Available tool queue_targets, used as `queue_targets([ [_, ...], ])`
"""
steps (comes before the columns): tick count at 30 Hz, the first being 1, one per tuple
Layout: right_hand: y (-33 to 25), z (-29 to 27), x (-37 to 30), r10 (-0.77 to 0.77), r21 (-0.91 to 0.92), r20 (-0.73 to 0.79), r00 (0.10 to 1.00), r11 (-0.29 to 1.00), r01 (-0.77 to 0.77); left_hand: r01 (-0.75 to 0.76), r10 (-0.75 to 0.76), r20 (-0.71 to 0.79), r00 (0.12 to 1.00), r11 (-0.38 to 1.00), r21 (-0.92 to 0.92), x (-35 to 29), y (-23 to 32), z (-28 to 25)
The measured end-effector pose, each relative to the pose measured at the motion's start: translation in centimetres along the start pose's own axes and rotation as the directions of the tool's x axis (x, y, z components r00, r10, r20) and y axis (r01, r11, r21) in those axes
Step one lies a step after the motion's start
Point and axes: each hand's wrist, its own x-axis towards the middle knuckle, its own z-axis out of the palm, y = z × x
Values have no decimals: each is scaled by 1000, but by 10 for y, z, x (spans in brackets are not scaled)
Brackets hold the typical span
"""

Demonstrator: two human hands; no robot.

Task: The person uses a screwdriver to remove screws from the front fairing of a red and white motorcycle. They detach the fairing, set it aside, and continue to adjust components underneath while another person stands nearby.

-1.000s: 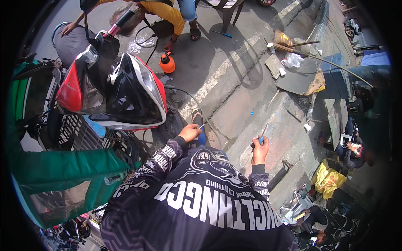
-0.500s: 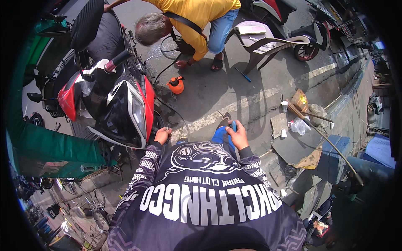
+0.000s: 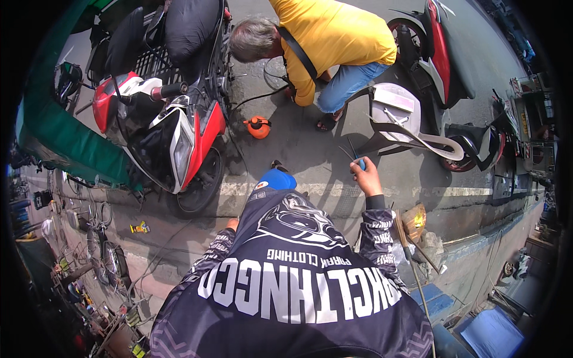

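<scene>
My right hand (image 3: 366, 178) is closed around a blue-handled tool with a thin shaft, likely a screwdriver (image 3: 360, 163). Two thin shafts show past the fingers; one may belong to a similar tool on the ground behind. Beside my shirt, only a bit of my left hand (image 3: 232, 224) shows, its fingers hidden. Ahead on the left stands a red, white and black motorcycle (image 3: 200, 146), its front wheel near my left arm. An orange pump sprayer (image 3: 258, 127) sits on the pavement beside it.
A person in a yellow shirt (image 3: 340, 36) crouches by a black hose (image 3: 259, 96). A plastic chair (image 3: 406, 119) holds a pale box. More motorbikes (image 3: 441, 59) stand behind. Sticks (image 3: 401, 230) and rubbish lie right; a green canopy (image 3: 77, 152) borders the left.
My view has turned and shifted. My right hand has reached forward and right toward the chair with the blue-handled tool. My left hand has dropped back, mostly behind my shirt.
</scene>
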Motion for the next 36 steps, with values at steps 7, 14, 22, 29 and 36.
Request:
queue_targets([
  [7,-53,50,14,-93,-372,408,908,892,258,51,-60,-89,994,993,-102,53,144,-33],
  [14,-94,37,72,-38,-538,601,799,719,439,-246,-156,-326,932,386,-889,44,246,-165],
  [22,-88,-7,178,41,-632,712,701,475,613,-271,-570,-264,778,74,-960,-24,184,-89],
  [29,-83,-58,238,82,-593,765,638,476,650,285,-711,306,634,-153,-946,-125,224,179],
  [36,-77,-65,272,310,-621,783,539,333,710,348,-476,-25,879,678,-647,-119,318,276],
])
